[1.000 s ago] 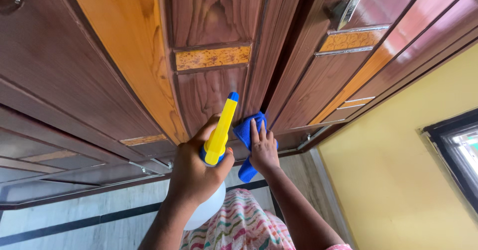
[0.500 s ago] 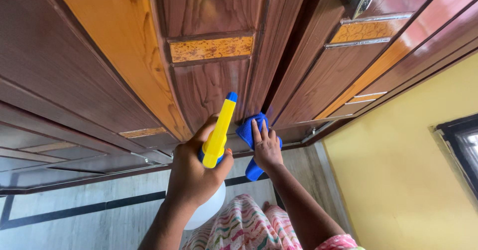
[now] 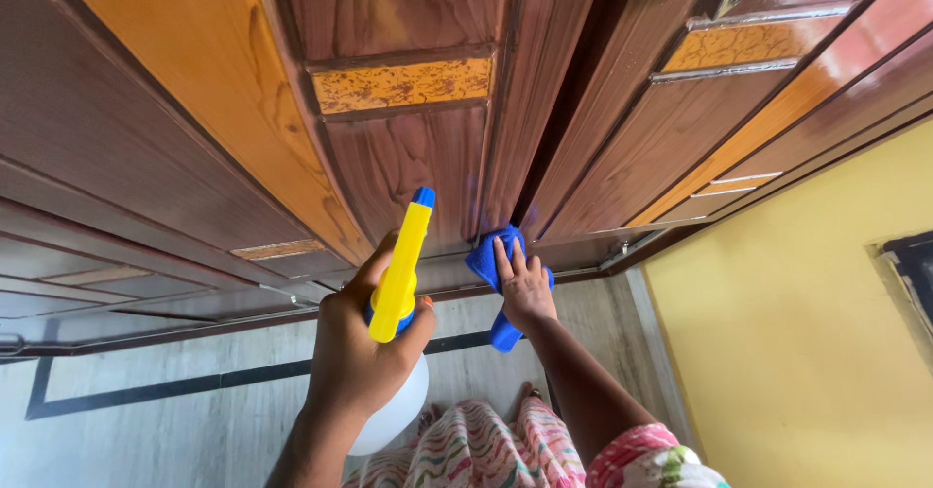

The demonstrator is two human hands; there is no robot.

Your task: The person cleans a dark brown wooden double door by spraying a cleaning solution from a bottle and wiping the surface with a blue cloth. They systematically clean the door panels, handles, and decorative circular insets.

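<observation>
While the left hand (image 3: 355,357) closes its fingers (image 3: 377,269) around the neck of a spray bottle (image 3: 394,352), the yellow sprayer head (image 3: 399,269) runs long and narrow, slanting up and slightly right, with its blue nozzle tip (image 3: 424,196) aimed at the brown wardrobe door (image 3: 408,167). The bottle's white body hangs below the fist, so its long axis goes from the patterned clothing (image 3: 476,449) at the bottom edge up toward the door. The tip sits near the wood; whether it touches cannot be told.

Just to the right, the right hand (image 3: 528,289) lies flat with its fingers (image 3: 505,255) spread and extended, pressing a blue cloth (image 3: 491,264) against the lower part of the same door, beside the dark vertical gap (image 3: 559,148) between this door and the next one. A fold of cloth hangs below the palm.

Above both hands the panel rises broad and unobstructed to a mottled orange strip (image 3: 398,85). Below the door's bottom edge a pale tiled floor (image 3: 175,420) with a dark line spreads to the left. To the right, a yellow wall (image 3: 807,332) closes in near the wardrobe's far corner.
</observation>
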